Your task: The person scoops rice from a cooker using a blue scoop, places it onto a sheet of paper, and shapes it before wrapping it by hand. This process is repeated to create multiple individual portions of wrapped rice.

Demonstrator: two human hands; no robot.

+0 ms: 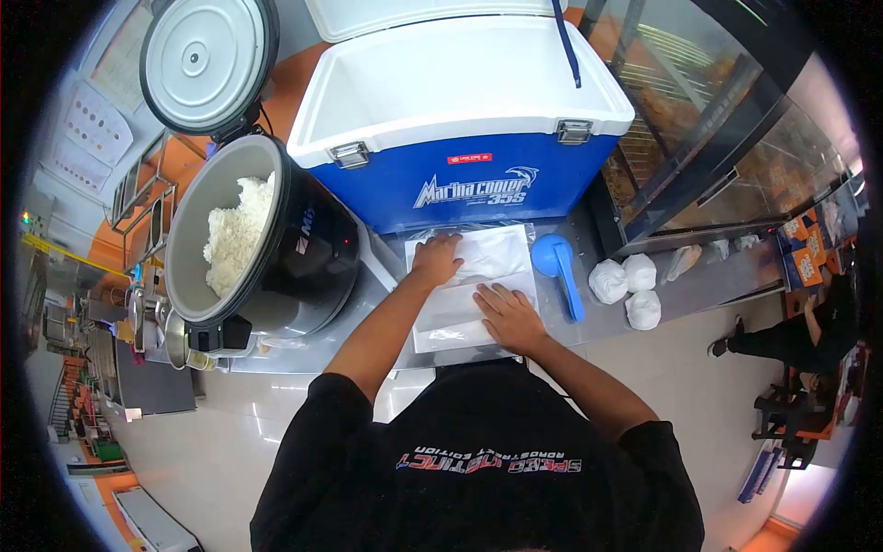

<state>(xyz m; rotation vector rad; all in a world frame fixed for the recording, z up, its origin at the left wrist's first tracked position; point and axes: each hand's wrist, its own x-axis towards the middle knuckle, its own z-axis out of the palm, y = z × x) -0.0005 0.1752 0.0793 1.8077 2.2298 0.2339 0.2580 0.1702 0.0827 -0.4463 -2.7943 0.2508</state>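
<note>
A stack of white wrapping paper sheets lies on the metal counter in front of me, with clear plastic showing along its top edge. My left hand rests palm down on the upper left of the sheets, fingers apart. Lower and to the right, my right hand presses flat on the same paper with its fingers spread. Neither hand grips anything. Just right of the paper lies a blue plastic scoop, its handle pointing toward me.
At left stands an open rice cooker holding white rice. Behind the paper is an open blue cooler. Several small white wrapped bundles sit at right, before a glass display case. Another person is far right.
</note>
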